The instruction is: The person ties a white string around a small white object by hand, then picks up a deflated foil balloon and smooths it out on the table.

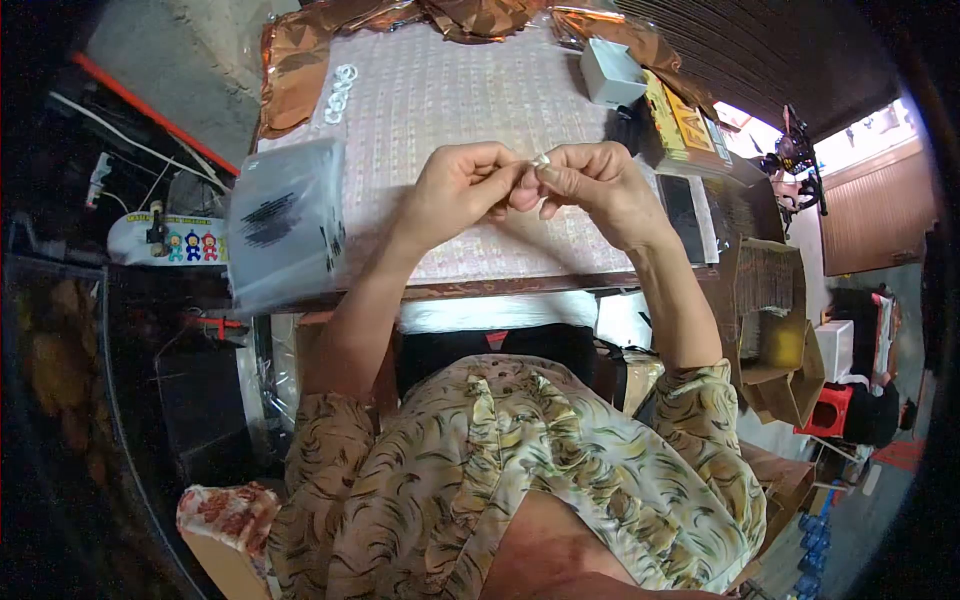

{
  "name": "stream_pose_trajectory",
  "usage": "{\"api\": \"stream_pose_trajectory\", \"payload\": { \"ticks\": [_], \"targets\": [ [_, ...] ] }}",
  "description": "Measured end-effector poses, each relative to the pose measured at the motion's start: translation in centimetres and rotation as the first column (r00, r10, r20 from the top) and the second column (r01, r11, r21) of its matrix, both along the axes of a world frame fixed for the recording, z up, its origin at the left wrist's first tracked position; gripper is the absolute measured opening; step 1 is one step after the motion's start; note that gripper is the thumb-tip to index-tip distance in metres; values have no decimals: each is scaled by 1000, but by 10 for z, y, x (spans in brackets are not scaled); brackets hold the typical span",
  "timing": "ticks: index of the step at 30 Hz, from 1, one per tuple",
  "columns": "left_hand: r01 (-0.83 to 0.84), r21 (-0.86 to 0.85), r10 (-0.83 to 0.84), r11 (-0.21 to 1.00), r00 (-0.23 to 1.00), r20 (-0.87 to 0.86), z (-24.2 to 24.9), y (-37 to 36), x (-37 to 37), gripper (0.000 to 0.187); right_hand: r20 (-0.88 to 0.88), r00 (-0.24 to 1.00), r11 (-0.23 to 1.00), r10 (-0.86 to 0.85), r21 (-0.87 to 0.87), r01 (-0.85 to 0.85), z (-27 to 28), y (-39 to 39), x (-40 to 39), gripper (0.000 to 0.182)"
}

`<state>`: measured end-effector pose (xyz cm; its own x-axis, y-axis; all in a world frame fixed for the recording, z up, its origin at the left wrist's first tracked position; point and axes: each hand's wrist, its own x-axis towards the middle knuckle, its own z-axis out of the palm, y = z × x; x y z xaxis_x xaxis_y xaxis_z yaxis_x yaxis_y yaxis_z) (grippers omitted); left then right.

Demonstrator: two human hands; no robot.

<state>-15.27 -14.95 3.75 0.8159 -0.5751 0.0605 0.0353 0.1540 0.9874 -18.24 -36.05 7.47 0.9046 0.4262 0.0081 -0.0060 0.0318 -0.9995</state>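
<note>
My left hand (462,192) and my right hand (598,182) meet fingertip to fingertip over the table (450,100). A small white piece (541,160) shows between the thumb and fingers of my right hand; its kind is too small to make out. The left thumb and fingers are pinched together right beside it, and whatever they grip is hidden. Several white rings (340,95) lie in a row at the table's far left. A clear plastic packet (285,222) with a dark scribbled mark lies left of my left hand.
Shiny copper-coloured sheeting (297,65) edges the table's back. A white open box (611,72) and a yellow carton (684,122) stand back right, with a dark phone-like slab (679,212) nearer. Cardboard boxes (770,310) stand off the right side; a stickered white board (178,240) is left.
</note>
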Motion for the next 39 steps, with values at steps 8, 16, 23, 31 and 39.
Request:
{"api": "stream_pose_trajectory", "payload": {
  "ticks": [8, 16, 23, 31, 39],
  "targets": [
    [-510, 83, 318, 856, 647, 693, 17, 24, -24, 29, 51, 998, 992, -38, -118, 44, -4, 17, 0, 21],
    [-80, -248, 120, 965, 982, 148, -9, 32, -37, 21, -6, 997, 979, 78, -186, -78, 13, 37, -21, 21],
    [64, -324, -83, 944, 995, -47, -9, 47, -51, 20, -148, 978, 978, 150, -125, -169, 26, 48, -33, 16],
    [71, -270, -53, 960, 996, 72, -10, 47, -54, 17, -225, 940, 956, 256, -83, -280, 28, 42, -21, 14],
    [-76, -204, 141, 976, 934, 327, -19, 42, -56, 12, -303, 912, 953, 278, -33, -302, 32, 44, -12, 12]
  ]
}}
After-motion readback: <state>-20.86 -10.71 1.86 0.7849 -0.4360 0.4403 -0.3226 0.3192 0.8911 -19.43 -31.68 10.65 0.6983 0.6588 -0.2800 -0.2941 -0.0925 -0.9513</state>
